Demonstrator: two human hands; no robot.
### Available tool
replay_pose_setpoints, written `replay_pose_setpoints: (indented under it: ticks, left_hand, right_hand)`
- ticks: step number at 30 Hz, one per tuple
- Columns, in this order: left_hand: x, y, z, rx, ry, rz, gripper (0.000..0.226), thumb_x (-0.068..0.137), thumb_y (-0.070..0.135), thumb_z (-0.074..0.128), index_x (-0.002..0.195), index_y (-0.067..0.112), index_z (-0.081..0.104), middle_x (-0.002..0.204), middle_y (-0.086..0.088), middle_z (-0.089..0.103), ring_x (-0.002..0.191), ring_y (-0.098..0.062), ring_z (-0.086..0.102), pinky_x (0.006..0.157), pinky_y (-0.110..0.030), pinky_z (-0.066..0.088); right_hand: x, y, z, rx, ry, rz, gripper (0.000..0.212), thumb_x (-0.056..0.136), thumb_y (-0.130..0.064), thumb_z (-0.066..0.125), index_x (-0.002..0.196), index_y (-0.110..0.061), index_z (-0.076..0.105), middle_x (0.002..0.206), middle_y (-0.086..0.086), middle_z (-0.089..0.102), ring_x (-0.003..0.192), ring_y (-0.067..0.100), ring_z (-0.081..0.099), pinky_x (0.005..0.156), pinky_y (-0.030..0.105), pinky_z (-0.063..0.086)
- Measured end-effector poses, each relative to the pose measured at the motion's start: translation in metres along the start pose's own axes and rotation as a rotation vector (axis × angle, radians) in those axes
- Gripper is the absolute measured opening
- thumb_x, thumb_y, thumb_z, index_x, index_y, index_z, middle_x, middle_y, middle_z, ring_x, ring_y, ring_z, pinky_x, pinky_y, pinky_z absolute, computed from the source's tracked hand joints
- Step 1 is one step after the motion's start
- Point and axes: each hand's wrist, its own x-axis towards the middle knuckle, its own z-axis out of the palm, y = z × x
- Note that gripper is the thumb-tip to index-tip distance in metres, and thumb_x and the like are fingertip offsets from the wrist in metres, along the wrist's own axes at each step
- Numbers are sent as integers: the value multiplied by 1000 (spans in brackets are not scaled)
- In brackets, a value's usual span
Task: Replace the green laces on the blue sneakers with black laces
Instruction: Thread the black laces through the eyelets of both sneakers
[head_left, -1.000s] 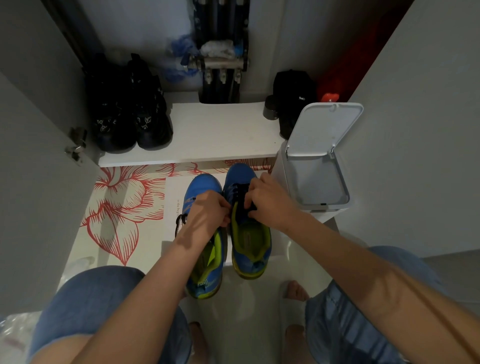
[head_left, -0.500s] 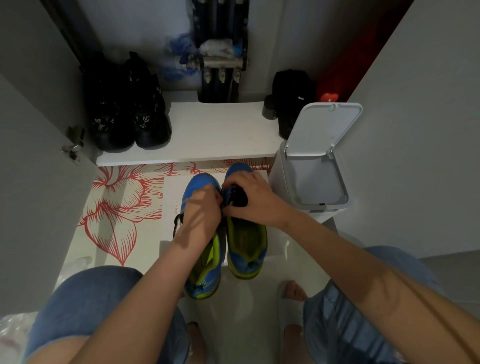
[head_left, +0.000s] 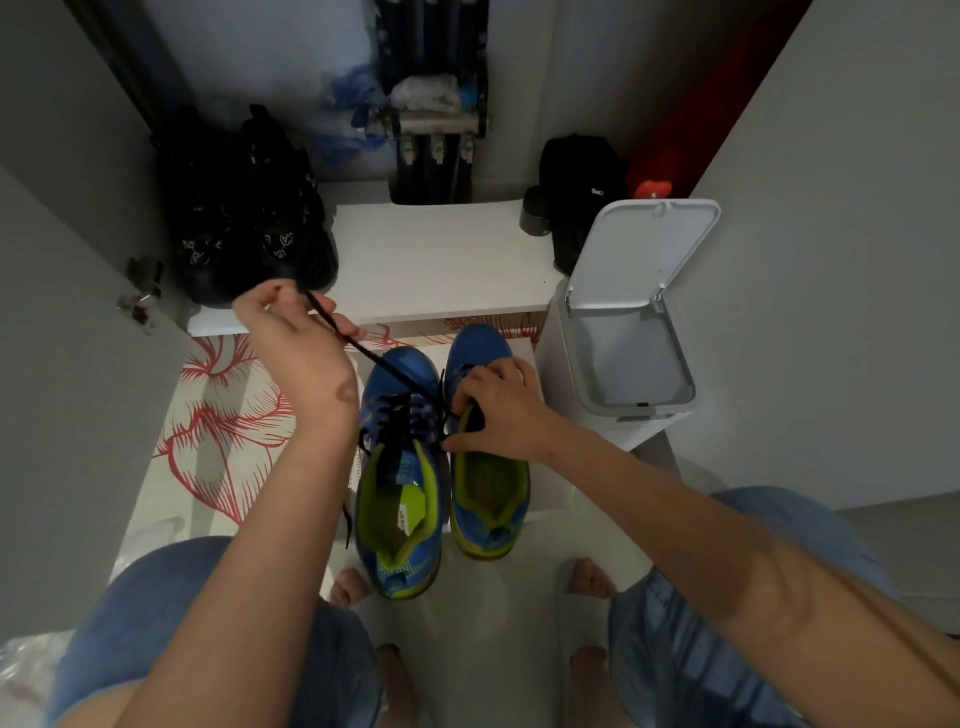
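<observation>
Two blue sneakers with yellow-green lining stand side by side on the floor between my knees, the left sneaker (head_left: 400, 467) and the right sneaker (head_left: 488, 499). A black lace (head_left: 363, 351) runs taut from the right sneaker's eyelets up and to the left. My left hand (head_left: 296, 343) pinches the lace's far end, raised above the floor. My right hand (head_left: 493, 410) grips the top of the right sneaker at its tongue and eyelets. Black lacing shows on the left sneaker, with a loose end hanging at its left side.
A white pedal bin (head_left: 623, 332) with its lid up stands right of the sneakers. Behind them is a low white shelf (head_left: 431, 260) with black boots (head_left: 244, 218) at left and a black bag (head_left: 582, 182) at right. A grey door (head_left: 62, 364) flanks the left.
My left hand has left the sneakers and risen up and to the left, drawing the black lace out taut. My right hand stays on the right sneaker.
</observation>
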Motion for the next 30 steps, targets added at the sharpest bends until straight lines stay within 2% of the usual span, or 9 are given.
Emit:
replay_pose_setpoints:
  ticks: [4, 6, 10, 15, 21, 23, 25, 28, 30]
  left_hand:
    - [-11, -17, 10, 318, -335, -14, 10, 100, 12, 37, 99, 15, 46, 68, 4, 56, 55, -12, 44, 59, -30, 38]
    - [-15, -25, 11, 420, -393, 4, 9, 100, 13, 39, 100, 15, 48, 67, 6, 58, 56, -11, 45, 66, -31, 39]
    - [-16, -22, 15, 418, -455, -51, 16, 98, 10, 41, 106, 10, 54, 71, 5, 60, 61, -15, 47, 66, -30, 40]
    - [-20, -8, 22, 263, -482, -130, 25, 99, 12, 44, 120, 5, 55, 75, 2, 59, 60, -9, 46, 58, -18, 40]
    - [-22, 9, 28, 85, -564, -241, 30, 100, 14, 42, 118, 0, 61, 76, 2, 53, 63, -5, 41, 57, -13, 39]
    - [-20, 15, 28, 7, -592, -286, 28, 100, 14, 42, 116, 1, 61, 77, 3, 52, 64, -4, 44, 60, -13, 44]
    - [-18, 21, 30, -53, -625, -310, 24, 99, 14, 44, 111, 3, 62, 78, 3, 55, 66, -4, 50, 63, -12, 49]
    - [-22, 26, 36, -65, -660, -320, 22, 98, 14, 48, 108, 4, 64, 79, 1, 58, 67, -5, 57, 72, -16, 55]
    - [-27, 25, 40, -59, -656, -332, 23, 96, 13, 50, 111, 2, 63, 80, -1, 61, 70, -8, 61, 73, -19, 57]
  right_hand:
    - [-2, -6, 1, 58, -46, 7, 54, 75, -40, 72, 121, -25, 48, 130, 2, 37, 127, 21, 25, 107, 34, 12]
    - [-4, -3, -16, 196, -44, 44, 64, 75, -39, 75, 129, -26, 44, 137, 4, 30, 128, 21, 23, 108, 35, 17]
    - [-11, 23, -65, 527, -18, 227, 37, 87, -9, 62, 123, -11, 55, 132, 8, 48, 126, 21, 42, 100, 23, 33]
    - [-22, 27, -54, 53, -448, 234, 44, 86, -14, 64, 126, -4, 51, 128, 13, 50, 117, 27, 48, 100, 33, 41]
    - [-22, 23, -45, -248, -499, 176, 38, 93, -37, 48, 114, -7, 60, 120, 16, 52, 118, 31, 42, 101, 34, 30]
    - [-23, 21, -61, 43, -525, 204, 36, 92, -38, 52, 100, -6, 64, 109, 13, 60, 106, 25, 52, 92, 33, 41]
    - [-25, 15, -82, 390, -413, 167, 32, 92, -37, 55, 80, -10, 66, 84, 7, 68, 84, 14, 61, 83, 26, 46]
    - [-24, 11, -108, 691, -145, 77, 32, 93, -33, 55, 70, -12, 61, 55, 1, 60, 56, 13, 59, 85, 41, 53]
    - [-21, 6, -113, 744, -57, 61, 35, 95, -33, 51, 69, -12, 62, 49, -4, 54, 50, 12, 53, 73, 45, 53]
